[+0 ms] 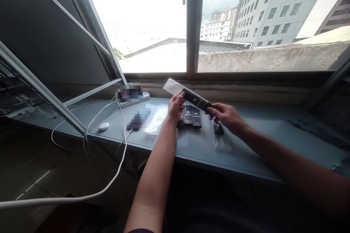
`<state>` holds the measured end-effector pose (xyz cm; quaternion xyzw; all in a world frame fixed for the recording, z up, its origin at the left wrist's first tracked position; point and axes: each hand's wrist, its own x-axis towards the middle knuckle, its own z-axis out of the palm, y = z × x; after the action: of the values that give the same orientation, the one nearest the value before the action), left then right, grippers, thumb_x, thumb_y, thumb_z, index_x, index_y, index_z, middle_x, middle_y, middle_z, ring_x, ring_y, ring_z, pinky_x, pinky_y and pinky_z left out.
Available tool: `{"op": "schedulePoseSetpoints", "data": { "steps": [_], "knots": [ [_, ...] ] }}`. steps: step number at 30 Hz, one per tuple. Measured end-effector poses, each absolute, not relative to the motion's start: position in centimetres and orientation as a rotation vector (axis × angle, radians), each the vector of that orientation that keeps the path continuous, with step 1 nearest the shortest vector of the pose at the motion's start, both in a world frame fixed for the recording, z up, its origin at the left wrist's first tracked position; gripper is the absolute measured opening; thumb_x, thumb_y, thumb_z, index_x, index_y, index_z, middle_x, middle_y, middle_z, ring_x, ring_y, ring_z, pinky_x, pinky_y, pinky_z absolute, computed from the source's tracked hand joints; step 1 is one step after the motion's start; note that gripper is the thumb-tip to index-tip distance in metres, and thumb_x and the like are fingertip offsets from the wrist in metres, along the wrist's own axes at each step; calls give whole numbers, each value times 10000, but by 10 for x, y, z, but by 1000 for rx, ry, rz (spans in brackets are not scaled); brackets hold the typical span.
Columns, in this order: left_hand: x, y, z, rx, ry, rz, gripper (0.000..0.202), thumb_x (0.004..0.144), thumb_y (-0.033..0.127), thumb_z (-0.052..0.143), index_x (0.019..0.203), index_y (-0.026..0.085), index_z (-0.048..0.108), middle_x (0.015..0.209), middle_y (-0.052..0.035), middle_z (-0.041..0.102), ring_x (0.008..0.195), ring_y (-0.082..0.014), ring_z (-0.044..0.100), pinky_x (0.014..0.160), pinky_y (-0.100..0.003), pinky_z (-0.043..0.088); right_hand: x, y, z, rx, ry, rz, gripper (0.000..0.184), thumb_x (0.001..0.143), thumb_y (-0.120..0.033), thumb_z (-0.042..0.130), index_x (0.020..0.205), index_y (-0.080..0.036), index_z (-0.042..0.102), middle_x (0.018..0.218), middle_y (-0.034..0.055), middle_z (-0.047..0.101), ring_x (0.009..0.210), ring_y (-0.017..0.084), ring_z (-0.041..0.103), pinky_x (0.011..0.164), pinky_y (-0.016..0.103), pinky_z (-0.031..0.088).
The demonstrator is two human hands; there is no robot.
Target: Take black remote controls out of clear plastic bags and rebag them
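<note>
Above the table, a black remote control (194, 98) is held tilted, its left end higher than its right. A clear plastic sleeve (172, 86) surrounds much of it and sticks out past its upper left end. My left hand (176, 106) is closed on the sleeve around the remote's left end, thumb on top. My right hand (225, 115) pinches the remote's right end between thumb and fingers. Below, several black remotes (188, 115) lie side by side, partly hidden by my left hand. Under my right hand lies a dark item in clear wrapping (218, 129).
Flat clear plastic sleeves (156, 121) lie left of my left arm. Beyond them are a blurred dark device (139, 119) with a cable, a white round object (104, 126) and a power strip (139, 98). A white cable (124, 153) hangs over the table's front edge. A metal frame (73, 118) leans at left.
</note>
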<state>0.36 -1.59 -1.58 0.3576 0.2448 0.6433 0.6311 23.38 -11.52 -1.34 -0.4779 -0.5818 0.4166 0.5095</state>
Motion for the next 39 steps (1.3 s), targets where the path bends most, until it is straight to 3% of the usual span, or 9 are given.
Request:
{"op": "schedulePoseSetpoints", "data": {
  "steps": [5, 13, 20, 29, 39],
  "knots": [
    [8, -19, -17, 896, 567, 1382, 400, 720, 359, 1059, 984, 185, 815, 1030, -68, 833, 873, -146, 766, 508, -190, 321, 233, -117, -12, -1153, -1398, 1001, 501, 881, -650, 932, 1051, -191, 821, 1021, 118, 853, 697, 162, 668, 555, 282, 524],
    [8, -23, -16, 938, 601, 1327, 420, 701, 352, 1069, 982, 187, 804, 1063, -76, 837, 885, -163, 770, 543, -205, 352, 232, -116, -12, -1148, -1362, 993, 530, 840, -662, 964, 1025, -188, 813, 922, 97, 832, 661, 159, 660, 532, 279, 532],
    [6, -20, -18, 920, 615, 1345, 418, 706, 339, 1063, 1000, 187, 808, 1010, -58, 820, 852, -142, 753, 556, -198, 406, 230, -121, -5, -1123, -1324, 1034, 545, 842, -624, 979, 1110, -186, 798, 1051, 120, 838, 817, 234, 808, 559, 286, 618],
    [2, -7, -22, 749, 659, 1547, 261, 882, 276, 944, 1083, 193, 800, 1041, -47, 820, 896, -137, 773, 714, -205, 575, 230, -122, -2, -1026, -1318, 1064, 421, 959, -523, 896, 1254, -231, 826, 1431, 153, 792, 1104, 331, 858, 696, 365, 740],
    [2, -10, -18, 690, 651, 1611, 243, 876, 212, 957, 1050, 166, 795, 1065, -63, 810, 925, -150, 783, 788, -246, 643, 228, -124, -4, -989, -1347, 1086, 382, 962, -526, 897, 1236, -261, 869, 1452, 127, 789, 1185, 362, 845, 757, 399, 765]
  ]
}}
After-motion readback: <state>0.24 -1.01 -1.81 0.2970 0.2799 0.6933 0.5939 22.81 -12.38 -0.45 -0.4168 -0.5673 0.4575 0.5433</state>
